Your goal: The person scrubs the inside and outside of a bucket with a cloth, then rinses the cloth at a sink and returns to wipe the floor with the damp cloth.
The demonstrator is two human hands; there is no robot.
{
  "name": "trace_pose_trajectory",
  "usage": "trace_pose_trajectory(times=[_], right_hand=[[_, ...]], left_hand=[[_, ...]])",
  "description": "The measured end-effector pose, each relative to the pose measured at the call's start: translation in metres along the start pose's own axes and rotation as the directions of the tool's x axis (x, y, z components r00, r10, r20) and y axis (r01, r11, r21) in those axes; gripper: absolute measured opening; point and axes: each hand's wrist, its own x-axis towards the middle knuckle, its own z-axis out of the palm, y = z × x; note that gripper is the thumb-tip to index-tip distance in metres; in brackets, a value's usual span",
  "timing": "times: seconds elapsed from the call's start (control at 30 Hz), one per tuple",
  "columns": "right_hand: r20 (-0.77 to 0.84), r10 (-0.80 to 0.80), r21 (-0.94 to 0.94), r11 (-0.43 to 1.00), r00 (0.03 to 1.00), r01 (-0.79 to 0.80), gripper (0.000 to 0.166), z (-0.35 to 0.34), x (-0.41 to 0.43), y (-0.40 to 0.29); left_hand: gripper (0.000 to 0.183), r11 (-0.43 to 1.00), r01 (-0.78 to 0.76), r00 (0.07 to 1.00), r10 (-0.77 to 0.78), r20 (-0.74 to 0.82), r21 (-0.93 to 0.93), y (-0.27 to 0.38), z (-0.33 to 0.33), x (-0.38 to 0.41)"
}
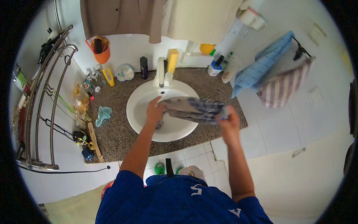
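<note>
A grey and dark blue patterned cloth (pixel 193 107) is stretched between my two hands over the white oval sink (pixel 137 112). My left hand (pixel 155 110) grips its left end above the basin, and a piece of cloth hangs below that hand. At the right end, my right hand (pixel 229 120) holds the cloth beyond the sink's right rim, over the speckled stone counter (pixel 180 145). The white faucet (pixel 160 72) stands at the back of the basin, behind the cloth. Blur hides the cloth's folds and exact fingertips.
A light blue cloth (pixel 103 115) and a wooden stick (pixel 95 142) lie on the counter's left side. Bottles, including a yellow one (pixel 172 61), line the back. A metal rack (pixel 53 98) juts from the left wall; a blue towel (pixel 263 63) and striped cloth (pixel 285 84) hang at right.
</note>
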Motion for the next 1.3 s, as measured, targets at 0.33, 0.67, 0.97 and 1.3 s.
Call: trace_pose_trajectory(times=[0.33,0.67,0.97,1.3], right_hand=[[0.928,0.178,-0.264,0.934,0.328,0.241,0.050,0.047,0.105,0.154],[0.433,0.778,0.093,0.464,0.456,-0.881,0.046,0.131,0.286,0.302],[0.144,0.843,0.466,0.404,0.518,-0.787,0.037,0.190,0.285,0.305],[0.304,0.896,-0.059,0.357,0.324,-0.932,0.037,0.143,0.323,0.309]], left_hand=[[0.063,-0.102,0.572,0.627,-0.586,0.514,-0.814,-0.004,0.043,-0.043],[0.031,-0.073,0.267,0.724,-0.642,0.250,-0.961,-0.037,0.040,-0.003],[0.034,-0.088,0.317,0.638,-0.717,0.281,-0.944,-0.070,0.043,0.029],[0.035,-0.144,0.351,0.633,-0.692,0.348,-0.925,-0.082,0.033,0.042]])
